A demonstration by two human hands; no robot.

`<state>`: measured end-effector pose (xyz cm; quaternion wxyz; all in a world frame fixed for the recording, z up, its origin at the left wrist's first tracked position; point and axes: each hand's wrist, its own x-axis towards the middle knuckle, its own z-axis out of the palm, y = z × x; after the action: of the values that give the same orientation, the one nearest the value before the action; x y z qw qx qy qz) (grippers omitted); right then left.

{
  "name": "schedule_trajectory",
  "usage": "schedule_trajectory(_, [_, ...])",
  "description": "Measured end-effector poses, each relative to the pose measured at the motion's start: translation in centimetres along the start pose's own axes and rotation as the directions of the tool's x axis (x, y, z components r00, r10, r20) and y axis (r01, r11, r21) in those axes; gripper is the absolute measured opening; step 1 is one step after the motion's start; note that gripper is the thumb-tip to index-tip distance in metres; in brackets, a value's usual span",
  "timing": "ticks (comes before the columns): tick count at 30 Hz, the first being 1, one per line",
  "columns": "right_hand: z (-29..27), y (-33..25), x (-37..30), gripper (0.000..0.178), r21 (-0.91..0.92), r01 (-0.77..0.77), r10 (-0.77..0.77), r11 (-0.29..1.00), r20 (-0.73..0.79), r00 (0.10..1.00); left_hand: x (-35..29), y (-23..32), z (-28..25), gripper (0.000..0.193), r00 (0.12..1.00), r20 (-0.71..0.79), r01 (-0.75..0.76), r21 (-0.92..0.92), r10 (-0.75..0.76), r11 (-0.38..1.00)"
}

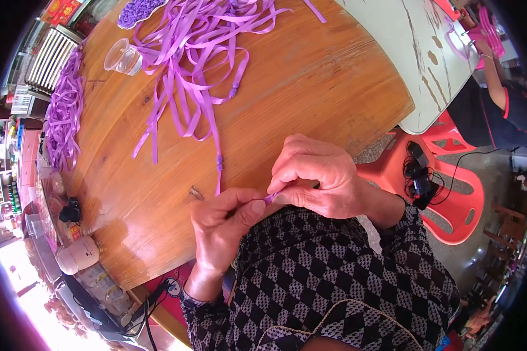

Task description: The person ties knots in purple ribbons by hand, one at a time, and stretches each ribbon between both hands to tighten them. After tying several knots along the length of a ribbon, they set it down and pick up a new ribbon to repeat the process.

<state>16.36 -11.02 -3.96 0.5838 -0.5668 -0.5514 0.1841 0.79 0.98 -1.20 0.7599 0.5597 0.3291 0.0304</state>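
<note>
A long purple ribbon [212, 136] runs down from a loose tangle of ribbons [196, 35] and carries small purple beads [219, 164] along its length. Its near end passes to my fingers at the table's front edge. My left hand [225, 219] pinches the ribbon between thumb and forefinger. Close beside it, my right hand [319, 178] is closed too, thumb and forefinger meeting on a small purple bit at the ribbon's end. The fingertips hide most of that bit, so whether a bead is there cannot be made out.
On the wooden table [293, 88] stand a clear plastic cup [123, 57] and a dish of purple beads [139, 11]. More ribbon [64, 111] hangs along the left edge, near a pinkish jar [78, 255]. At right, an orange chair [451, 199] holds black cables; another person's arm [493, 76] shows beyond.
</note>
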Motion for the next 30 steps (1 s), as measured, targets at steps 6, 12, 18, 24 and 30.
schedule_trajectory(6, [0.3, 0.0, 0.2, 0.019, -0.059, 0.047, -0.047, 0.997, 0.005, 0.999, 0.1, 1.6, 1.6, 0.016, 0.845, 0.038, -0.485, 0.476, 0.534, 0.734])
schedule_trajectory(12, [0.6, -0.6, 0.1, 0.02, -0.152, 0.106, -0.115, 0.983, -0.048, 0.992, 0.3, 1.2, 0.9, 0.018, 0.994, -0.033, 0.099, -0.032, -0.1, 0.995])
schedule_trajectory(18, [0.1, 0.0, -0.2, 0.02, 0.039, -0.07, 0.072, 0.997, -0.047, 0.996, 1.0, 0.2, 0.7, 0.017, 0.995, -0.04, 0.077, -0.242, -0.09, 0.967])
schedule_trajectory(24, [0.3, 0.1, 0.2, 0.015, -0.036, -0.011, 0.01, 0.999, -0.037, 0.999, 0.9, -0.1, 0.8, 0.016, 0.991, -0.091, 0.073, -0.216, -0.094, 0.974])
schedule_trajectory(30, [0.4, 0.1, 0.1, 0.01, -0.044, -0.027, 0.025, 0.999, -0.031, 0.999, 1.0, -0.1, 1.3, 0.017, 0.983, -0.162, 0.054, -0.176, -0.083, 0.983])
